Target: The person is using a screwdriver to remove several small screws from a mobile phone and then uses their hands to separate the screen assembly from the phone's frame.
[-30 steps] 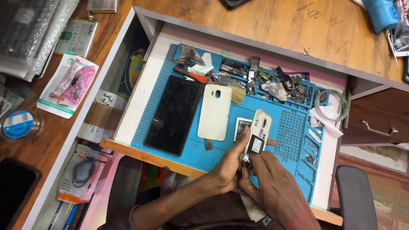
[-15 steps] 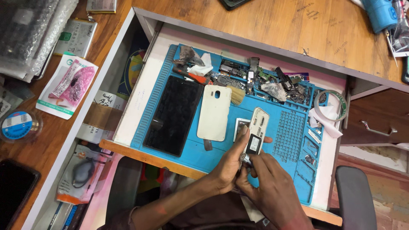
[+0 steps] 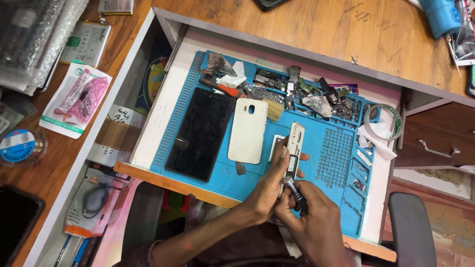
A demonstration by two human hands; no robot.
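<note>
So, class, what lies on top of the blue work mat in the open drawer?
On the blue work mat: a black screen panel, white back cover, brush, and loose parts. The hands hide what lies beneath them.

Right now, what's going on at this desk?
A person is working on an opened phone frame over a blue work mat. The left hand holds the frame tilted up on edge, while the right hand presses a small screwdriver against its lower end. A white back cover and a black screen panel lie flat on the mat beside them.
</note>
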